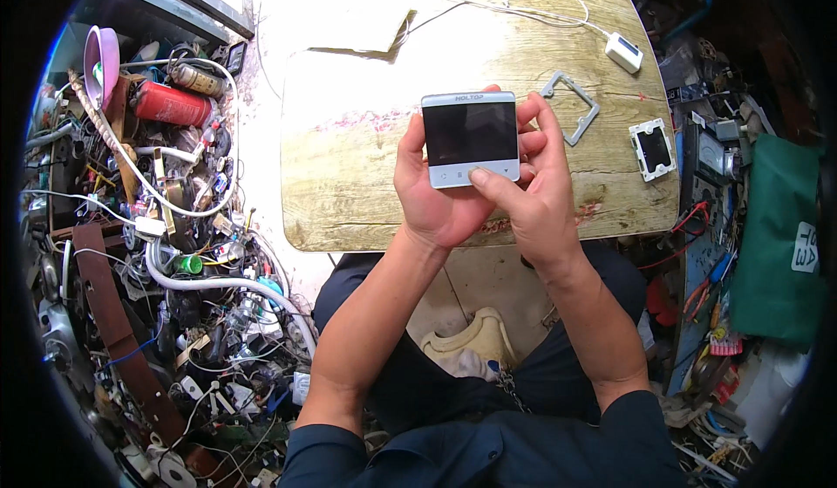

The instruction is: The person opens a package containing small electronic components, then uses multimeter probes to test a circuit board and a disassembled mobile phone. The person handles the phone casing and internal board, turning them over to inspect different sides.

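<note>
A square silver-white thermostat-like control panel (471,135) with a dark blank screen is held up over the table's near edge. My left hand (427,196) cups it from below and along its left side. With its thumb on the row of touch buttons under the screen, my right hand (540,196) grips the panel's right side. The right fingers curl behind and beside it. Its back is hidden. To the right on the table lie a grey square frame (594,119) and a white mounting piece with a dark centre (652,150).
The wooden table (349,200) has a rounded near edge. A white adapter (623,52) with a cable lies at its far right. Heaped cables and parts crowd the left, with a red cylinder (173,104). A green bag (776,235) hangs at the right.
</note>
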Motion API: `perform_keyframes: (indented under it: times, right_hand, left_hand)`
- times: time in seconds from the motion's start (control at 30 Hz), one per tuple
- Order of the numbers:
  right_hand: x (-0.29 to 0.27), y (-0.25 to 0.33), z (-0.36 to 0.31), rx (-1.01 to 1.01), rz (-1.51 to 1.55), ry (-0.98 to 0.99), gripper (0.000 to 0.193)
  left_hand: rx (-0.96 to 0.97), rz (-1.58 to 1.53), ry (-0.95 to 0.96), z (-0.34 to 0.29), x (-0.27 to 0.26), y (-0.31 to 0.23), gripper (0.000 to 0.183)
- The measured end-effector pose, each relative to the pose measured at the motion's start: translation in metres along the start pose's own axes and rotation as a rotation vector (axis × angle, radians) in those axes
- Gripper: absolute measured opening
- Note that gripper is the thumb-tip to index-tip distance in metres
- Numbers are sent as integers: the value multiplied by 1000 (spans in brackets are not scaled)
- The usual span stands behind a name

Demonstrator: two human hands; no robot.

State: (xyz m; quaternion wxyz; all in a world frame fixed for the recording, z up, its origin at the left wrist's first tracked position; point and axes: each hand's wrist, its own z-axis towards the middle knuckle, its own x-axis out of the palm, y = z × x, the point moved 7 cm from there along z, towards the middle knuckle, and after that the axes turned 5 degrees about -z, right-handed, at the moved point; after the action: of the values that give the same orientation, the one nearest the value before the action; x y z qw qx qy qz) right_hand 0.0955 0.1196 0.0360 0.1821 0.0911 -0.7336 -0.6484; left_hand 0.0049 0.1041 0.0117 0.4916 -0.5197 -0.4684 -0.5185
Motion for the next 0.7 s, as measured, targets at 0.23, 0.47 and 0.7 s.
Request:
perform_keyframes:
  times: [0.23, 0.47, 0.7]
  right_hand:
    - [-9, 3, 8, -89, -155, -83, 114]
    - [-10, 24, 8, -122, -324, -149, 111]
    - [-32, 13, 19, -223, -237, -191, 60]
  left_hand:
    - [28, 114, -98, -1, 2, 2, 80]
    - [-24, 159, -105, -5, -5, 9, 86]
    - [-65, -31, -113, -5, -3, 8, 83]
